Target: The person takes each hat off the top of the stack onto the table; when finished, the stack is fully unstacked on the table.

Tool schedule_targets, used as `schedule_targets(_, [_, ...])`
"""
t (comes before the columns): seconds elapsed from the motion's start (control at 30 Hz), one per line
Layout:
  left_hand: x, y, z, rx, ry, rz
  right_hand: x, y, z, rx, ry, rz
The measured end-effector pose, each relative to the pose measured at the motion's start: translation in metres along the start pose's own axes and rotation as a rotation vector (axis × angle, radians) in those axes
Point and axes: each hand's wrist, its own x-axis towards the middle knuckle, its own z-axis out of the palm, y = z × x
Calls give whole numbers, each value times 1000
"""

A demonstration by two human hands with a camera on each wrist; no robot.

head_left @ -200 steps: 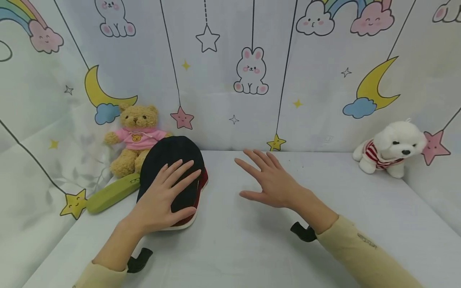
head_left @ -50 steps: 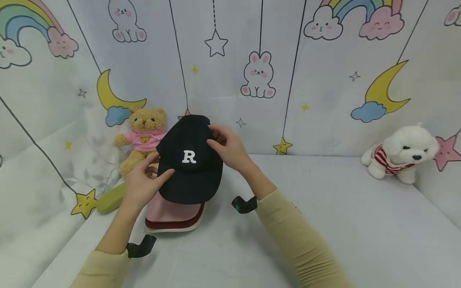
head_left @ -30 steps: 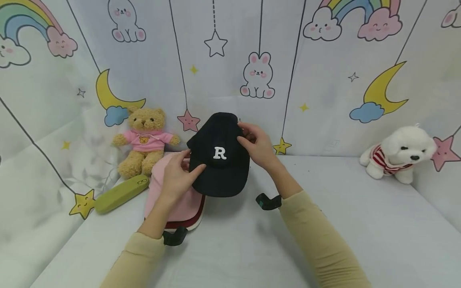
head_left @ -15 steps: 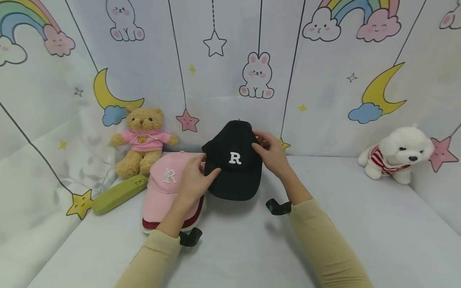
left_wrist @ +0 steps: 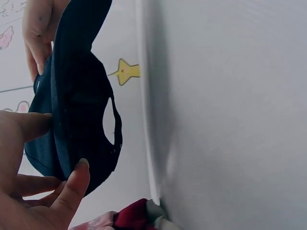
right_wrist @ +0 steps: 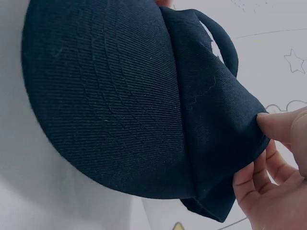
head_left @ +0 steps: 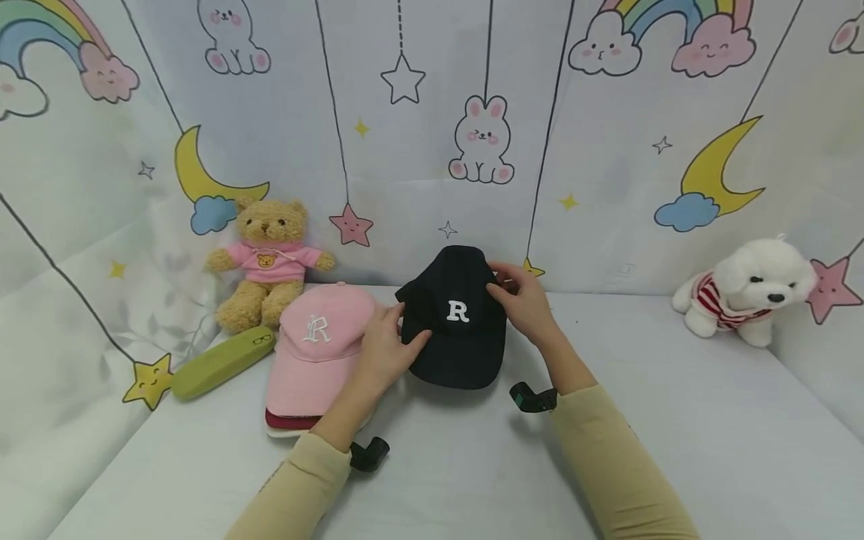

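A black baseball cap (head_left: pixel 466 352) with a white letter R hangs in the air over the table, brim down and front towards me. My left hand (head_left: pixel 386 346) pinches its left edge near the brim. The right hand (head_left: pixel 529 306) grips the crown's upper right edge. In the left wrist view the cap (left_wrist: pixel 81 110) shows its hollow inside and rear opening, the edge between thumb and fingers. Seen from the right wrist, the brim's stitched underside faces the camera. Left of it lies a pink cap (head_left: pixel 324 304) on dark red and white brims, partly behind my left forearm.
A teddy bear (head_left: pixel 270 262) in a pink hoodie sits behind the pink cap, with a green elongated case (head_left: pixel 223 365) in front of it. On the far right is a white toy dog (head_left: pixel 749 292). A patterned cloth backdrop borders the white table (head_left: pixel 675 420).
Both hands took the black cap off the pile at left, carried it right, and lowered it lately. The pink cap with its letter has come into sight.
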Motion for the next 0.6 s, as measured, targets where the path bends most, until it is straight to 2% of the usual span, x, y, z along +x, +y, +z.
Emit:
schedule_targets(0.3, [-3, -2, 2, 43, -155, -107, -1, 15, 6, -71, -45, 54])
schedule_targets(0.6, [-6, -6, 2, 106, -265, -155, -4, 26, 17, -120, -109, 86])
